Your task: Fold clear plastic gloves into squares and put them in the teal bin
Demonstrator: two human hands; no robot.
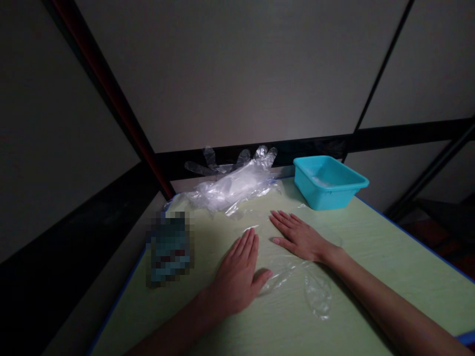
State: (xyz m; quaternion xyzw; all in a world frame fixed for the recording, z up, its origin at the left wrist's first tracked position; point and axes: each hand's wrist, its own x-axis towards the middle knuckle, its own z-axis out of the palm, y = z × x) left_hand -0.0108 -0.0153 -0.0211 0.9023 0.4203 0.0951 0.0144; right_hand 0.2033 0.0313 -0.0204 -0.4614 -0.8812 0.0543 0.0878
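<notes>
A clear plastic glove [318, 292] lies spread on the pale green table, partly covered by my hands. My left hand [237, 277] rests flat at its left side, fingers together and thumb stretched out toward the film. On its upper part lies my right hand [297, 235], palm down, with its fingers extended. Both hands are open and hold nothing. Behind them, a heap of clear plastic gloves [237, 188] is piled at the far edge, some glove fingers sticking up against the wall.
A turquoise plastic basin [330, 195] stands at the far right of the table [371, 306], with something whitish inside. On the left sits a blurred-out, bluish-green package [169, 249]. Wall panels [245, 74] rise right behind the table's blue-trimmed edge.
</notes>
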